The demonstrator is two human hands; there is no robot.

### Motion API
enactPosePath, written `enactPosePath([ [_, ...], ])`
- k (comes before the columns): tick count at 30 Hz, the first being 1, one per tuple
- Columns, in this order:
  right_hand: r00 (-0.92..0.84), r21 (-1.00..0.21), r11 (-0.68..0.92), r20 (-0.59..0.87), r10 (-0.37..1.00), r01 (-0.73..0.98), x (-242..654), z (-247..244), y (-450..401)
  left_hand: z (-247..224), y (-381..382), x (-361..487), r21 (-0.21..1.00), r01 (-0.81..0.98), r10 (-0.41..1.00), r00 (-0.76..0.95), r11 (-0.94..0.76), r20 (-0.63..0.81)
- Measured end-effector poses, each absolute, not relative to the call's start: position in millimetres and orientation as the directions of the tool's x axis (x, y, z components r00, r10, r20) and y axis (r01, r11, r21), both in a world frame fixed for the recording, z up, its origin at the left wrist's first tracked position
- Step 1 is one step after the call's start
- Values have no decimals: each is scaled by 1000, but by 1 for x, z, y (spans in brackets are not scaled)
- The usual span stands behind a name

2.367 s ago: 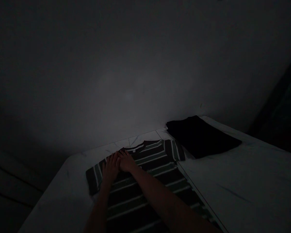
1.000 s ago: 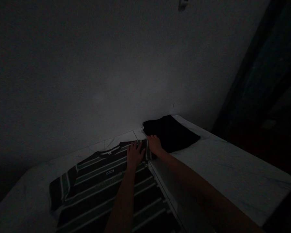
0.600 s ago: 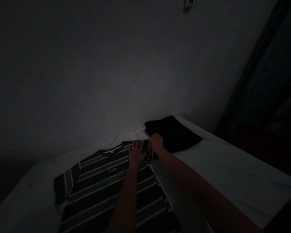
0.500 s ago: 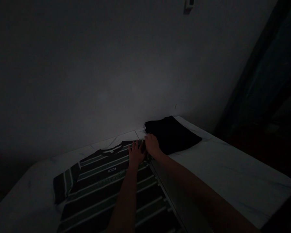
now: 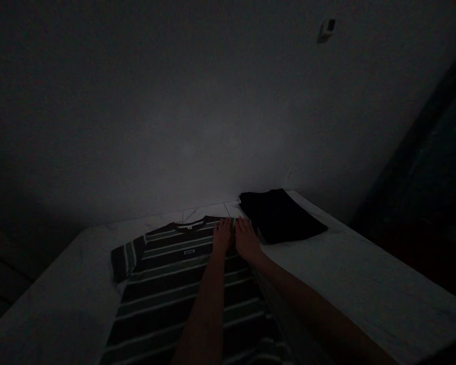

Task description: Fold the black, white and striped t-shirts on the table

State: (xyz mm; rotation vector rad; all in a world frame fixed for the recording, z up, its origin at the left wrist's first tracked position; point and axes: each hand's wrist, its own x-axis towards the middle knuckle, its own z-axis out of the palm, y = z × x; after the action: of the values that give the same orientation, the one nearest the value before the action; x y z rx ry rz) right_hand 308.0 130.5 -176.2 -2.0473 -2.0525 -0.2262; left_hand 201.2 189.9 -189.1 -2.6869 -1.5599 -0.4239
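Observation:
A striped T-shirt (image 5: 163, 294), dark with green and white bands, lies spread face up, its neckline toward the wall. One short sleeve (image 5: 127, 258) reaches out to the left. My left hand (image 5: 222, 236) rests flat on the shirt near its right shoulder, fingers stretched out. Right beside it, my right hand (image 5: 247, 240) also lies flat, fingers extended over the shirt's right shoulder edge. The other sleeve is mostly hidden by my hands and right arm. Just beyond my right hand lies a folded black garment (image 5: 283, 217).
The white marble-patterned tabletop (image 5: 349, 284) extends right and left of the shirt. Behind it rises a plain grey wall (image 5: 197, 126) with a small white device (image 5: 328, 28) high up. The room is very dim.
My right hand has gone from a closed grip at the sleeve to lying flat on the shirt beside my left hand. The view has shifted slightly left.

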Motion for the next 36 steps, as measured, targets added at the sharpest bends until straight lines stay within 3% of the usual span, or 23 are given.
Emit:
enactPosePath([
  [4, 22, -66, -14, 118, 993, 998, 304, -182, 124, -185, 186, 200, 169, 851, 855, 448, -498, 261],
  [8, 155, -52, -148, 175, 972, 988, 315, -196, 118, -171, 181, 200, 213, 870, 878, 375, -444, 299],
  [11, 166, -63, -156, 211, 963, 986, 318, -199, 116, -166, 168, 193, 232, 885, 894, 328, -404, 305],
  [16, 159, -79, -144, 230, 960, 986, 314, -198, 116, -182, 115, 150, 185, 859, 867, 426, -477, 257],
  [20, 150, -80, -136, 212, 966, 988, 313, -196, 116, -193, 51, 109, 118, 686, 694, 696, -718, 182],
  [25, 138, -58, -129, 187, 973, 990, 312, -186, 112, -176, -27, 99, 149, 390, 409, 903, -909, 133],
  [28, -2, -15, 7, 265, 964, 1000, 305, -174, 107, -163, -57, 106, 165, 275, 295, 949, -947, 114],
  [30, -183, 5, 189, 272, 945, 982, 294, -166, 101, -157, -68, 109, 169, 245, 265, 958, -955, 108],
  [34, -567, -49, 579, 144, 811, 814, 261, -165, 69, -151, -77, 112, 184, 238, 254, 964, -954, 72],
  [36, -677, -106, 688, 120, 726, 718, 250, -170, 41, -148, -82, 110, 244, 233, 250, 968, -941, 39],
])
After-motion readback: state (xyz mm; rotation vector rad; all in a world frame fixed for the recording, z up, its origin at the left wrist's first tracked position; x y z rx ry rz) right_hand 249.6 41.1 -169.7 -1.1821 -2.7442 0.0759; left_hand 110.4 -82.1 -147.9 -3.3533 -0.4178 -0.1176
